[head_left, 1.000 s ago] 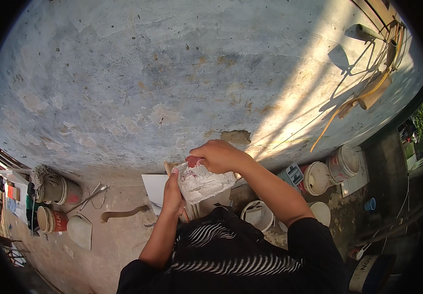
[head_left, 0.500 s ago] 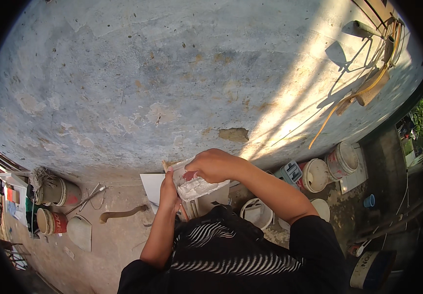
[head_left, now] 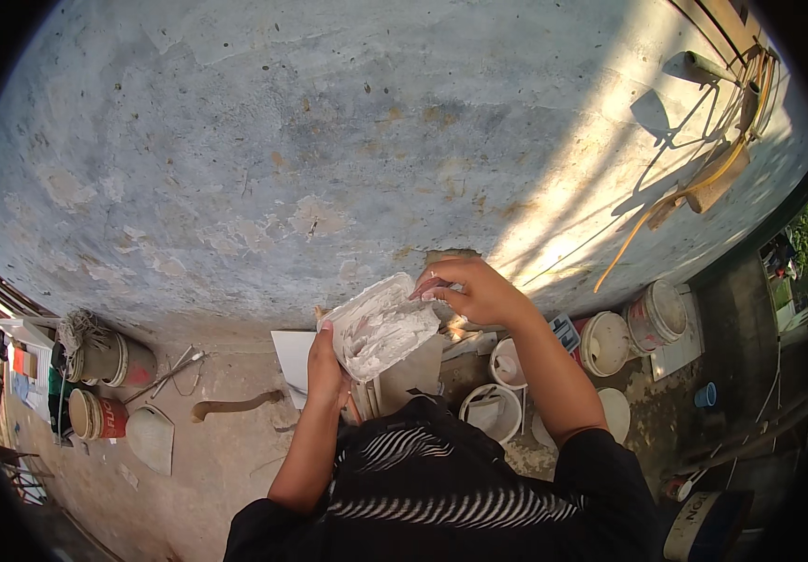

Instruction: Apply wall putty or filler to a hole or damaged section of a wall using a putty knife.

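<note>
A shallow, pale tray (head_left: pixel 413 280) smeared with thick white paste (head_left: pixel 380 330) is tilted in front of my body, close to the wall. My left hand (head_left: pixel 327 368) grips its left end, thumb on the rim and the other fingers mostly hidden beneath. Over the tray's right end is my right hand (head_left: pixel 479 293), its fingers closed together at the rim. A small dark reddish patch shows at those fingertips, too small to name, and pale smears mark the fingers.
The worn, blue-grey wall (head_left: pixel 235 140) has a chipped patch (head_left: pixel 453 254) behind my right hand. White buckets (head_left: pixel 491 412) stand to the right, with a blue cup (head_left: pixel 705 394) beyond. More buckets (head_left: pixel 99 417) and a curved wooden piece (head_left: pixel 235 406) lie left.
My right hand has lifted from inside the tray and moved right to its far end, uncovering the paste. My left hand keeps its hold, and the tray has tilted.
</note>
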